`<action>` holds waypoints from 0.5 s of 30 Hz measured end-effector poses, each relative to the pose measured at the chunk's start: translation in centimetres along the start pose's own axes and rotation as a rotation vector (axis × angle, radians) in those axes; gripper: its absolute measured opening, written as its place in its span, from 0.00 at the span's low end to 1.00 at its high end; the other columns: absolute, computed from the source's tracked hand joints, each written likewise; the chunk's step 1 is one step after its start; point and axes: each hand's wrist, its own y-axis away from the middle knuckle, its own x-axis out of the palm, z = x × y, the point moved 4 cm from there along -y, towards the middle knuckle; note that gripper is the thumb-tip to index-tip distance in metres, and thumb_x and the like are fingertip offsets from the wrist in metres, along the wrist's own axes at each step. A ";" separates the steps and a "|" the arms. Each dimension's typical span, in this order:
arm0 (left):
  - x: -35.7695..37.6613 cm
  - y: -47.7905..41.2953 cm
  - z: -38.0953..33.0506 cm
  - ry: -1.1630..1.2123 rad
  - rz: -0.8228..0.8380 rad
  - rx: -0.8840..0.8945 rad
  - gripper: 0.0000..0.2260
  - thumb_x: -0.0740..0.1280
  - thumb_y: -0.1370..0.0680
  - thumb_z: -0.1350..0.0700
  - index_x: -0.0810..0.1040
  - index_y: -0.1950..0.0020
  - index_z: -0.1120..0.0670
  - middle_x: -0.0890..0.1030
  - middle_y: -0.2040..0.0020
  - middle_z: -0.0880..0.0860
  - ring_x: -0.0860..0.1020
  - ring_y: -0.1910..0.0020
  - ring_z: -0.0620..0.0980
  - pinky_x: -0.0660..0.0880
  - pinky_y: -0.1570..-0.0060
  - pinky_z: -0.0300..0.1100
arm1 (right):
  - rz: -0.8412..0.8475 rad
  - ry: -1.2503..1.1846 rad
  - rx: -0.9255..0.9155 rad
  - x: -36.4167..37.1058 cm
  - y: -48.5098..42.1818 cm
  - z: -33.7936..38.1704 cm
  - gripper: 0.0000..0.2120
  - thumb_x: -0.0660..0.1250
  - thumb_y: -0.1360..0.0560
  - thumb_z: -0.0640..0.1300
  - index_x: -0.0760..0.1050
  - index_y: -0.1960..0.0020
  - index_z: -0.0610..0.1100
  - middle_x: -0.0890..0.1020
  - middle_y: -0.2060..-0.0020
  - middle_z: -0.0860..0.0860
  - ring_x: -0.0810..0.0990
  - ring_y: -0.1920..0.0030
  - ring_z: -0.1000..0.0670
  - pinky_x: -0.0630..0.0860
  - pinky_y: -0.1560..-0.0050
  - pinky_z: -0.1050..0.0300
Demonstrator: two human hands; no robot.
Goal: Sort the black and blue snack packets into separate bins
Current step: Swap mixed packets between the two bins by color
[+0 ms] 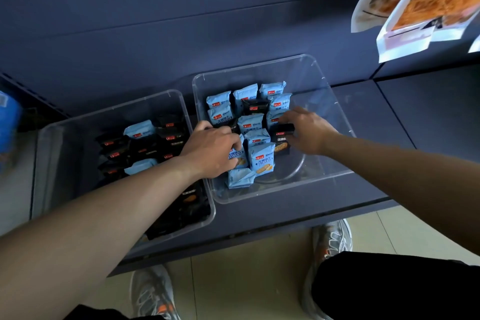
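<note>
Both hands are digging in the right bin (pixel 322 101): right hand (pixel 305 130) is pinching a stray black packet (pixel 282 138) to pull out, left hand (pixel 213 150) is curling closed on a blue packet (pixel 237 156), can't tell how tightly.

Both hands reach into the right clear bin of mixed snack packets.

Two clear plastic bins sit side by side on a dark blue shelf (pixel 368 112). The left clear plastic bin (pixel 52 138) holds mostly black snack packets (pixel 145 149) with two light blue snack packets (pixel 139 130) among them. The right clear plastic bin (pixel 327 101) holds mostly blue packets. The left hand (pixel 210 150) rests on packets at its near left; the right hand (pixel 304 130) touches a black packet (pixel 283 135). Orange snack bags (pixel 420 2) hang at far right.
</note>
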 end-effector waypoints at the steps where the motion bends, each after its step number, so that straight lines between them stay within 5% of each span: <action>1: 0.0 0.0 0.0 0.002 0.002 -0.004 0.09 0.67 0.26 0.41 0.76 0.47 0.40 0.76 0.49 0.41 0.74 0.53 0.46 0.52 0.40 0.43 | 0.024 0.022 -0.002 0.4 0.0 -0.2 0.21 0.67 0.28 0.41 0.73 0.35 0.48 0.76 0.40 0.47 0.77 0.43 0.43 0.77 0.46 0.48; 8: 0.2 -0.1 0.0 0.006 0.005 -0.010 0.09 0.66 0.25 0.41 0.76 0.47 0.40 0.75 0.50 0.41 0.74 0.54 0.44 0.55 0.39 0.44 | 0.076 0.114 0.030 1.9 -0.3 -0.2 0.24 0.73 0.31 0.54 0.75 0.36 0.54 0.75 0.40 0.49 0.76 0.42 0.44 0.77 0.46 0.49; 15: -0.7 0.0 0.1 0.077 0.046 -0.006 0.10 0.66 0.25 0.44 0.76 0.45 0.42 0.76 0.46 0.43 0.75 0.49 0.47 0.59 0.36 0.45 | 0.037 0.000 0.110 -1.3 0.4 -0.2 0.14 0.70 0.29 0.44 0.76 0.44 0.50 0.81 0.49 0.48 0.80 0.53 0.44 0.79 0.53 0.50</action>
